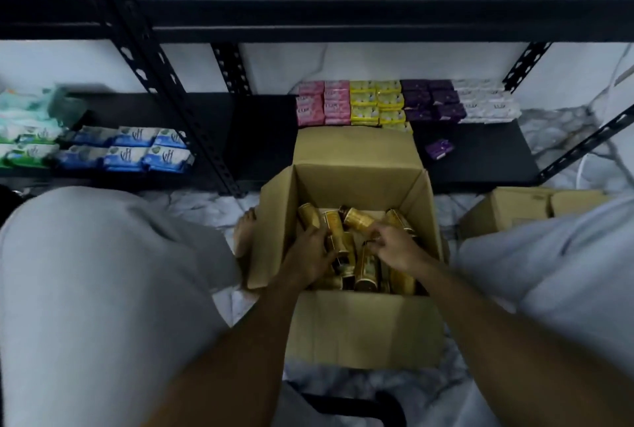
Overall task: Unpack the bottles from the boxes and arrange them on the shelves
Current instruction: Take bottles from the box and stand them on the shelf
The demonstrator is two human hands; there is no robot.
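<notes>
An open cardboard box [356, 183] stands on the floor between my knees. Several gold bottles [360, 217] with dark caps lie jumbled inside it. My left hand [307, 253] reaches into the box on the left and grips a gold bottle [331, 226]. My right hand [391, 245] is inside on the right, fingers curled over a bottle's dark cap [368, 243]. The black bottom shelf [264, 138] lies just behind the box.
Pink, yellow, purple and white soap packs [384, 102] are stacked at the shelf's back. One loose purple pack [440, 149] lies in front. Blue and green packets [130, 149] fill the left shelf. A second cardboard box [514, 210] sits at right. Black slotted uprights [164, 83] frame the shelves.
</notes>
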